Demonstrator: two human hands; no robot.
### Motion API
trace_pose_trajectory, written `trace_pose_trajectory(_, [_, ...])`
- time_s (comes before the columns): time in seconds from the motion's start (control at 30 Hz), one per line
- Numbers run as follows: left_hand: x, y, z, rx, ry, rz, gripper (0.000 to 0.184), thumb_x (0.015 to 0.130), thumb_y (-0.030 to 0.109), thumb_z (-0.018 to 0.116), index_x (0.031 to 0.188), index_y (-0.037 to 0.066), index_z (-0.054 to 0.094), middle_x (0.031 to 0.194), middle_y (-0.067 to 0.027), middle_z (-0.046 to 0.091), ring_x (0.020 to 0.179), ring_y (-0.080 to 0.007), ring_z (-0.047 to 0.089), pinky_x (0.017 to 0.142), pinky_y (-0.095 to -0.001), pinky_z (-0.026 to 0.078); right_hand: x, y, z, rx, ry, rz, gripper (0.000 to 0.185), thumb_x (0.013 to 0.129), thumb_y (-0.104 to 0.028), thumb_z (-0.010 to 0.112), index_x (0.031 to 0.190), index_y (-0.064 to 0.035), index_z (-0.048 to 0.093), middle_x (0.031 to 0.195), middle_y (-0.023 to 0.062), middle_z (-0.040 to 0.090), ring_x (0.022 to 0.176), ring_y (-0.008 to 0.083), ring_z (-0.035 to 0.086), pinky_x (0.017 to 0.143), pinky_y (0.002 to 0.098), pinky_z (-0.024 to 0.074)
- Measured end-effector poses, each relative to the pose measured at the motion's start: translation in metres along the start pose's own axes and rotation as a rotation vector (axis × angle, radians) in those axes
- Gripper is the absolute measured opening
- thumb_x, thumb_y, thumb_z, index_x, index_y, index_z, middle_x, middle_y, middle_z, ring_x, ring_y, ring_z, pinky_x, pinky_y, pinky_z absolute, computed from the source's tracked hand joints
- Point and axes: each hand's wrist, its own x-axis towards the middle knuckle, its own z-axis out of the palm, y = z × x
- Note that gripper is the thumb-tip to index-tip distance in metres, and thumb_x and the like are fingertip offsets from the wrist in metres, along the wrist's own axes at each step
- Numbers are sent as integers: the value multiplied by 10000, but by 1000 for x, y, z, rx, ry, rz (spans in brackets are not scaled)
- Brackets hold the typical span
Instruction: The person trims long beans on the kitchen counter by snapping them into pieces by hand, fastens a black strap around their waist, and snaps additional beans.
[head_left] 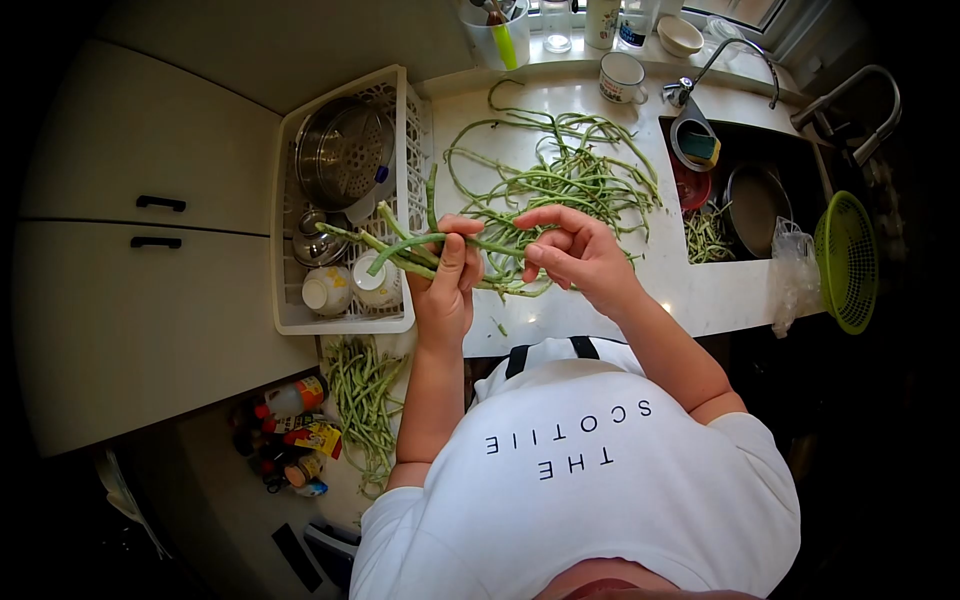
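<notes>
Several long green beans (400,252) are gripped in my left hand (452,275), their ends sticking out to the left over the dish rack. One bean runs from that bunch toward my right hand (580,258), whose thumb and forefinger are apart around its tip; whether they touch it I cannot tell. Behind both hands, a loose tangle of long beans (570,180) lies spread on the white counter (590,318). A short bean piece (500,328) rests on the counter near my body.
At the left stands a white dish rack (403,180) with pots and bowls. More beans (362,400) lie below it, beside bottles (295,398). On the right are a sink (735,140) with pans, a plastic bag (793,275) and a green basket (847,262). A mug (621,78) stands behind.
</notes>
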Motion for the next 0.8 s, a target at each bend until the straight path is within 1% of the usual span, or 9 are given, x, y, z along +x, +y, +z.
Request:
trace_pose_trajectory(0.2, [-1, 1, 0, -3, 0, -1, 244, 1019, 236, 524, 1095, 19, 604, 740, 22, 475, 544, -43, 332, 496, -210, 262, 0, 4, -3, 54, -41, -59, 372, 908, -46, 589, 1272, -5, 522, 808, 36, 678, 746, 24, 591, 549, 169, 359])
trace_pose_trajectory(0.43, [-1, 1, -2, -14, -5, -1, 242, 1021, 235, 519, 1096, 18, 598, 744, 19, 477, 543, -43, 335, 493, -208, 264, -3, 3, 1, 53, -16, -69, 378, 904, -24, 572, 1277, -3, 516, 818, 32, 671, 731, 32, 579, 546, 178, 365])
trace_pose_trajectory(0.5, [-2, 1, -2, -15, -5, -1, 243, 1021, 235, 519, 1096, 17, 597, 743, 19, 478, 542, -43, 334, 492, -209, 264, -3, 3, 1, 60, -9, -71, 377, 899, -21, 562, 1273, -3, 521, 822, 36, 674, 678, 33, 544, 545, 179, 368])
trace_pose_trajectory(0.53, [-2, 1, -2, -11, 2, -3, 244, 1021, 235, 519, 1095, 16, 595, 743, 18, 479, 541, -43, 333, 492, -209, 263, -3, 3, 0, 60, -8, -71, 377, 899, -21, 562, 1273, -3, 521, 822, 36, 674, 678, 33, 544, 545, 179, 368])
trace_pose_trajectory(0.6, [-2, 0, -2, -7, 9, -6, 245, 1021, 236, 519, 1095, 14, 594, 743, 17, 480, 540, -44, 332, 492, -210, 263, -3, 3, -3, 75, -36, -60, 381, 894, -21, 552, 1274, -3, 524, 826, 41, 677, 632, 32, 497, 546, 180, 370])
trace_pose_trajectory(0.73, [-2, -1, -3, -14, 26, -11, 246, 1019, 236, 524, 1091, 11, 594, 736, 15, 485, 536, -44, 332, 490, -211, 261, -3, 1, -4, 163, -47, -39, 372, 888, -28, 553, 1258, 5, 541, 838, 53, 686, 605, 32, 464, 544, 184, 373])
trace_pose_trajectory(0.8, [-2, -2, -3, -12, 28, -10, 247, 1018, 237, 528, 1091, 11, 595, 730, 15, 486, 534, -44, 332, 489, -211, 261, -3, 0, -4, 152, -57, -17, 317, 897, -49, 569, 1209, -4, 597, 792, 26, 655, 604, 20, 441, 546, 185, 354])
